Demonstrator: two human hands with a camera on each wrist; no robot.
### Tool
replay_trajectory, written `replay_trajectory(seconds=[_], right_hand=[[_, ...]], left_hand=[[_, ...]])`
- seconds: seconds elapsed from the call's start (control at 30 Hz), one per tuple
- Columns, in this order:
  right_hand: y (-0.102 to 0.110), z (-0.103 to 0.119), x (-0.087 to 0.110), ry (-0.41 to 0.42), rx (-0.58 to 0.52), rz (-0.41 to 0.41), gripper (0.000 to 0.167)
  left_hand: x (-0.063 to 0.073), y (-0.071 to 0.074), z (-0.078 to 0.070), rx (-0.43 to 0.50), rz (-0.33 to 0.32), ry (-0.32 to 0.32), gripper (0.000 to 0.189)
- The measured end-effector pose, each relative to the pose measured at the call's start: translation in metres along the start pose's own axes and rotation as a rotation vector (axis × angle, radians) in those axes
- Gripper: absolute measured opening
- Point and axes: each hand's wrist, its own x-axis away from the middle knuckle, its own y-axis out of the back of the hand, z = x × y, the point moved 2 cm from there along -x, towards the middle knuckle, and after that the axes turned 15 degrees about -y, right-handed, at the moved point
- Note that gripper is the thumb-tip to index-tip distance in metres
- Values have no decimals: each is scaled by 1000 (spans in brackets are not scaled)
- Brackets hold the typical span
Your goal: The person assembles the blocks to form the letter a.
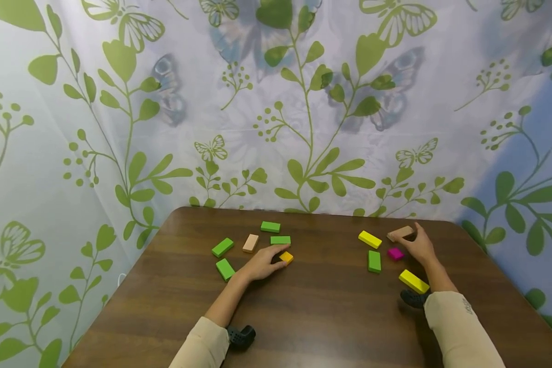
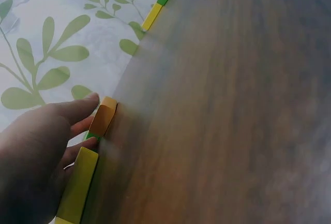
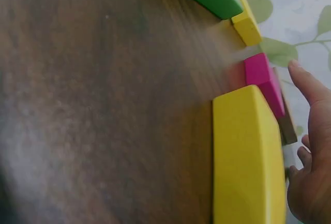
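My left hand [image 1: 263, 263] is at a small orange block [image 1: 286, 258], thumb at one end and a finger at the other. In the left wrist view this orange block [image 2: 103, 116] sits between the thumb and fingertips. On the right side, my right hand [image 1: 420, 246] reaches over a plain wooden block [image 1: 404, 233], thumb and forefinger spread along its length. The right wrist view has the thumb extended beside the wooden block [image 3: 287, 111], which is partly hidden behind a magenta block [image 3: 264, 81]. A green block [image 1: 280, 240] lies just behind the left fingers.
Left of my left hand lie several green blocks [image 1: 223, 247] and a pale wooden block [image 1: 250, 243]. Near my right hand are a green block [image 1: 374, 261], a yellow block [image 1: 370, 239] and another yellow block [image 1: 414, 281] by the wrist. A patterned curtain [image 1: 257, 153] hangs behind the brown table [image 1: 303, 317].
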Motion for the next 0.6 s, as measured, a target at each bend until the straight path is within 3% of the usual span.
replay_trajectory(seconds=[0.13,0.37,0.6], right_hand=[[-5,-4,-3,10,0,13,98],[-9,-2,-6,36,51,-35,102],[-12,-3,-6,23,111,-79,102]], left_hand=[[0,-1,2,-19,38,0,52],[0,0,4,-49,68,-27,48],[0,3,5,-43,68,-38,45]])
